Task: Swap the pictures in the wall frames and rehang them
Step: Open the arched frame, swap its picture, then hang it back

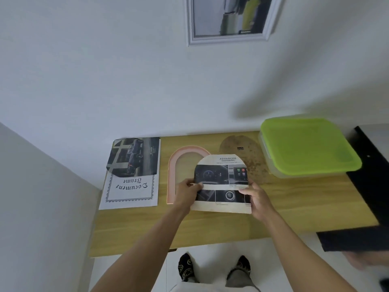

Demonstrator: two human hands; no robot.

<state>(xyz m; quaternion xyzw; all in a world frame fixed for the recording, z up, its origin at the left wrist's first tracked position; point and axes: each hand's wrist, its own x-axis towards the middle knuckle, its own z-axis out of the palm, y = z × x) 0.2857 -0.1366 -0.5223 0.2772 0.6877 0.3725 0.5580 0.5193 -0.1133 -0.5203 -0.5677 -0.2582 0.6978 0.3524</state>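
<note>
An arch-cut brochure picture [223, 175] headed "ADVANCED" is held just above the wooden table [294, 207]. My left hand [187, 192] pinches its left edge and my right hand [257, 199] pinches its right edge. Behind it, a pink arch-shaped frame [174, 163] lies flat on the table. To the right lies the brown arch-shaped backing board [252, 157]. A dark car picture [134, 157] rests on a "Document Frame" insert sheet [130, 190] at the table's left. A silver rectangular frame [229, 20] with a picture hangs on the wall above.
A clear container with a green lid [307, 146] sits at the table's back right. A black object [366, 186] borders the right end. A wall [42, 197] stands close on the left. My feet [214, 268] are on a white floor below the table's front edge.
</note>
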